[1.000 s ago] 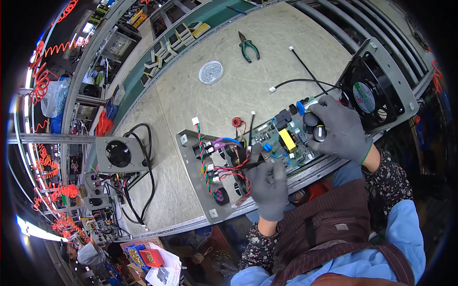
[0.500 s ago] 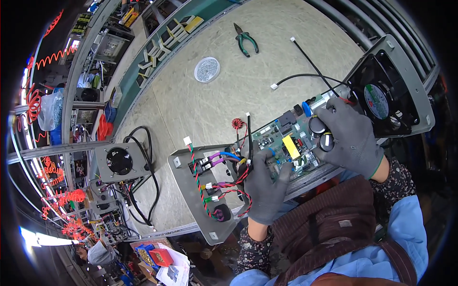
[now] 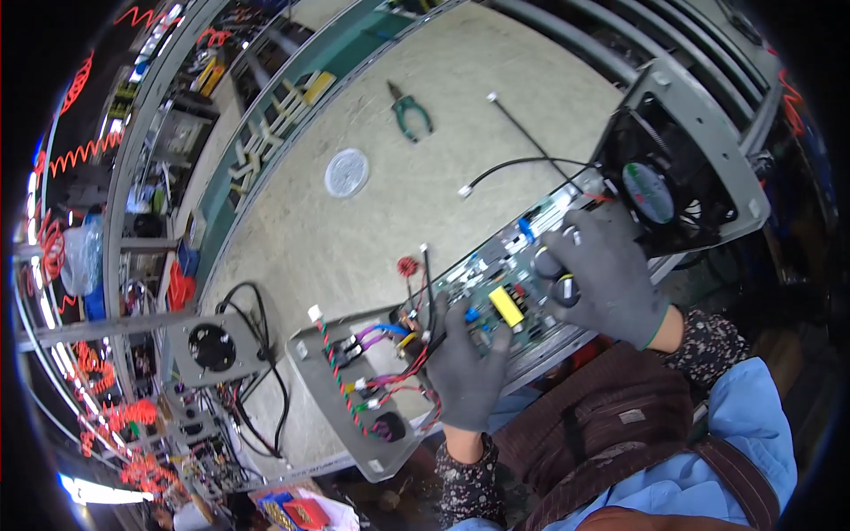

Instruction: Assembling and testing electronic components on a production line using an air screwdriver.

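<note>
A green circuit board lies at the near edge of the bench, carrying a yellow transformer and black capacitors. My left hand, in a grey glove, grips the board's left end, its thumb along the near side. My right hand, gloved alike, holds the right end, fingers curled beside the capacitors; some fingertips are hidden. Left of the board is a grey metal panel with coloured wires and a red-green twisted cable. To the right stands a panel with a black fan.
Green-handled pliers and a round clear dish lie farther back. Two black cables stretch across the bench near the fan. Another fan unit with a black cord sits at the left. Metal rollers run along the far right.
The whole view has shifted and tilted, so bench items appear farther left. Both hands stay at the circuit board's two ends, with little visible change in their hold.
</note>
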The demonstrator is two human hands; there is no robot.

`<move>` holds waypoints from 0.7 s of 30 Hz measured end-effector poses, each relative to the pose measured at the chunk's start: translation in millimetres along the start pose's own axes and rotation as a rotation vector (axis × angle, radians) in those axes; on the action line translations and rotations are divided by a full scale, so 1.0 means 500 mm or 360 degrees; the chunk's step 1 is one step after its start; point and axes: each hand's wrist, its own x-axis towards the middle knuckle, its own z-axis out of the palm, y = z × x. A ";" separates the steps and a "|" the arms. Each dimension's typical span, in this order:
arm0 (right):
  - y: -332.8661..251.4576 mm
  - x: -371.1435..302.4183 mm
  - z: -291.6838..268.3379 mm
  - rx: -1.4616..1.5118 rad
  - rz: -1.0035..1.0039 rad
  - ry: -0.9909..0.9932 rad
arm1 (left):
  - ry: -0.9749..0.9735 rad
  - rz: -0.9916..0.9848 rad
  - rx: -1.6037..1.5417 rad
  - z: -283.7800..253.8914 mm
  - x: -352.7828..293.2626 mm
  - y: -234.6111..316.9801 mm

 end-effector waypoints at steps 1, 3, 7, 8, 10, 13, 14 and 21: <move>-0.004 0.001 0.000 0.0058 0.0053 -0.0097 | 0.0034 -0.0005 -0.0053 0.001 -0.001 0.000; -0.005 -0.002 0.003 0.0101 0.0132 -0.0216 | 0.0061 0.0030 -0.0054 0.007 -0.004 -0.003; -0.005 -0.013 0.006 0.0107 0.0201 -0.0137 | 0.0082 0.0009 -0.0106 0.008 -0.003 0.003; -0.002 -0.013 0.005 0.0112 0.0210 -0.0132 | 0.0077 0.0011 -0.0101 0.007 -0.002 0.005; 0.002 -0.012 0.001 0.0167 0.0226 -0.0188 | 0.0058 0.0021 -0.0077 0.003 -0.001 0.010; 0.001 -0.011 0.002 0.0165 0.0239 -0.0213 | 0.0027 -0.0022 -0.0099 0.001 0.001 0.010; 0.003 -0.010 0.003 0.0172 0.0244 -0.0212 | 0.0029 -0.0013 -0.0066 -0.001 0.001 0.009; 0.008 -0.009 -0.001 0.0193 0.0204 -0.0247 | -0.0010 -0.0054 -0.0097 -0.002 0.000 0.015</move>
